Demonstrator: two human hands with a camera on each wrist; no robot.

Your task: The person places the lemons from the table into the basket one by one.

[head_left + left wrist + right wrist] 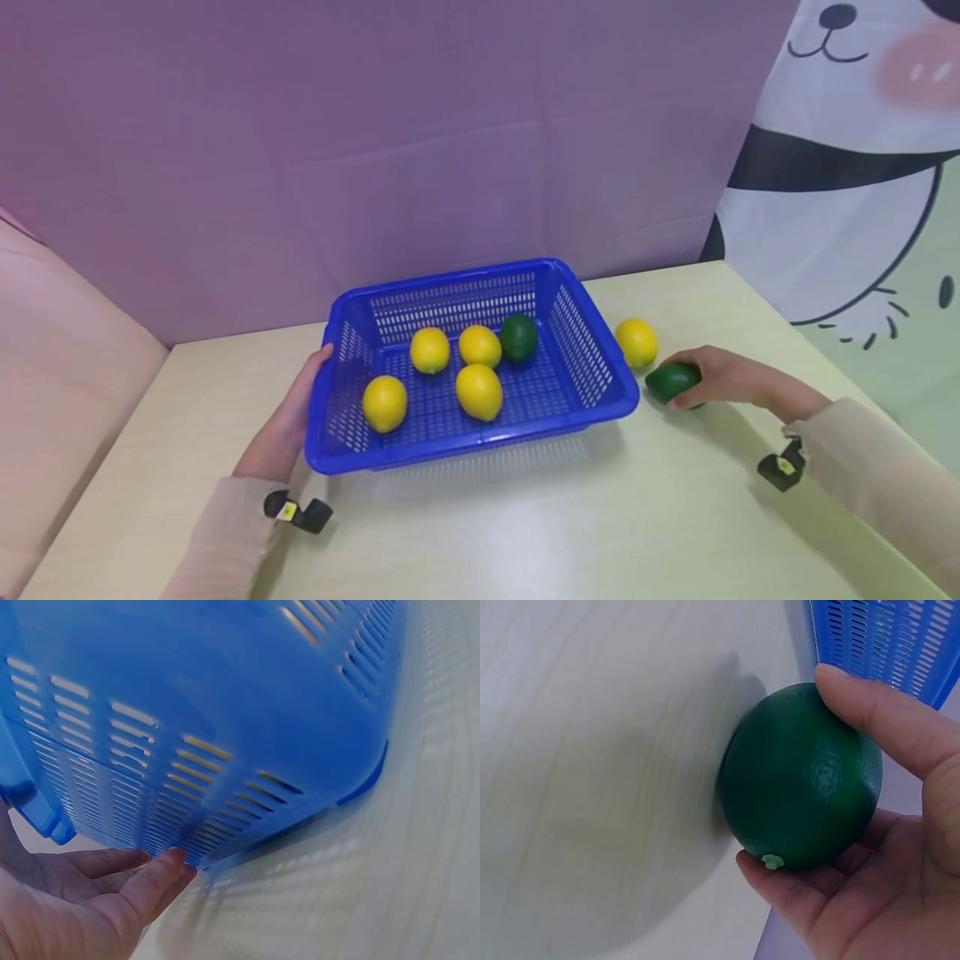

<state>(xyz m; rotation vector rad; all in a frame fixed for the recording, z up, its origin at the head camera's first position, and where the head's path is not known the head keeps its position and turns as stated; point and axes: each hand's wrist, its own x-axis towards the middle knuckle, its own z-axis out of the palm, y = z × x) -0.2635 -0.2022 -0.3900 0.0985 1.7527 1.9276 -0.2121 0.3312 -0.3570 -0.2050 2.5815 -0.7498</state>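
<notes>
A blue plastic basket [480, 437] stands on the table, with several yellow lemons [478, 392] and one dark green lime [518, 337] inside. My left hand [298, 404] holds the basket at its left side. In the left wrist view, fingertips [174, 856] rest against the slotted outer wall, under the rim. To the right of the basket, my right hand [716, 379] grips another dark green lime [802, 780], thumb on one side and fingers on the other. That lime is low over the tabletop, its pale green stem end showing in the right wrist view.
One more lemon [636, 342] lies on the table between the basket's right wall and my right hand. A purple cloth [450, 150] hangs behind the pale wooden table [495, 533]. On the right is a panda-printed cloth [832, 225].
</notes>
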